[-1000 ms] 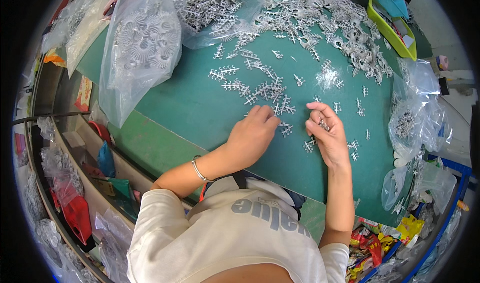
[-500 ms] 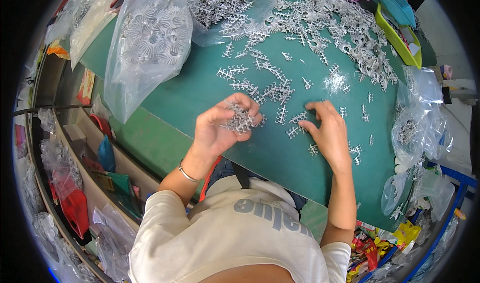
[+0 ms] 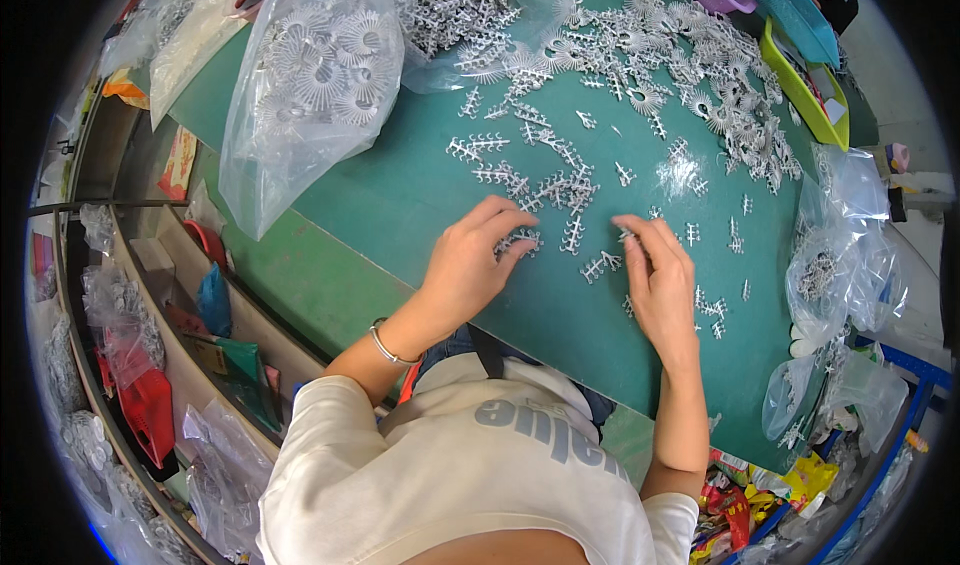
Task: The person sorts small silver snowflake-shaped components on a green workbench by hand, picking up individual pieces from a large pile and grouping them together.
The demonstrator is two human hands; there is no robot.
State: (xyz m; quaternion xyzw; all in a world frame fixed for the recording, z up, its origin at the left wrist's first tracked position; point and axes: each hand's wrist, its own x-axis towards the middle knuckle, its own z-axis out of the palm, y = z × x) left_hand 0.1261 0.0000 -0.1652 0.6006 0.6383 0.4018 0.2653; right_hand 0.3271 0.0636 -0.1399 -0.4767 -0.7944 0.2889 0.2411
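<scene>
My left hand (image 3: 462, 270) is curled palm down above the green table (image 3: 400, 220), closed around a bunch of small silver branched pieces (image 3: 518, 239). Much of the bunch is hidden by the fingers. Further right, my right hand (image 3: 660, 283) pinches one small silver branched piece (image 3: 625, 232) between thumb and fingertips. A loose branched piece (image 3: 601, 266) lies on the table between the two hands. Just beyond them is a scattered group of the same pieces (image 3: 560, 187), some touching or overlapping.
Clear bags of silver parts (image 3: 320, 75) lie at the far left. A heap of fan-shaped and branched parts (image 3: 690, 60) covers the far right, beside a lime-green tray (image 3: 805, 90). More plastic bags (image 3: 840, 245) hang along the right edge. Shelving (image 3: 190, 295) stands at left.
My left hand has turned from palm up to palm down, keeping its bunch. My right hand has taken a branched piece off the table and shifted slightly.
</scene>
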